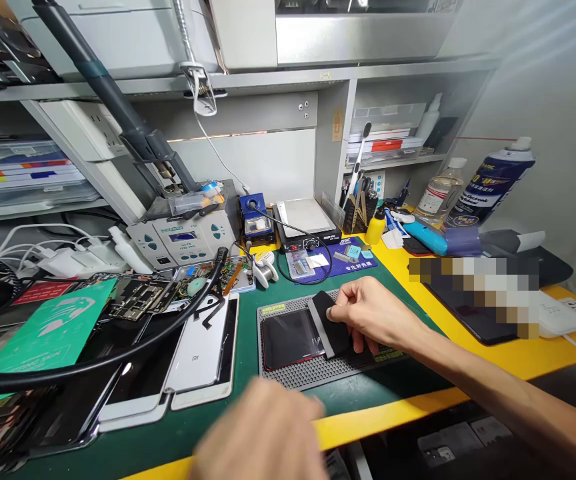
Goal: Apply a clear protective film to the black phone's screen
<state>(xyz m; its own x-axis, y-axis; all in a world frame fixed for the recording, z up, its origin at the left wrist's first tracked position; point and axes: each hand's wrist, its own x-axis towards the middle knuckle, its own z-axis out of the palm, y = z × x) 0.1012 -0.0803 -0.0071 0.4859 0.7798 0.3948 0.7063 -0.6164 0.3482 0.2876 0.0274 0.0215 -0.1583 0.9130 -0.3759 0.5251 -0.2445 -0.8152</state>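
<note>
My right hand (375, 313) reaches in from the right and pinches a flat black piece with a grey strip (329, 323) over a black phone screen (288, 339). The screen lies on a grey perforated mat (313, 371) on the green bench mat (248, 347). My left hand (263, 437) hovers low near the bench's front edge, blurred by motion, with nothing visible in it; its fingers cannot be made out.
White phone back covers (195, 353) and circuit boards (141, 297) lie at left under a thick black hose (118, 353). A soldering station (183, 240), a hot plate (304, 219), bottles (438, 193) and a spray can (491, 183) stand behind. A yellow edge (378, 413) borders the bench.
</note>
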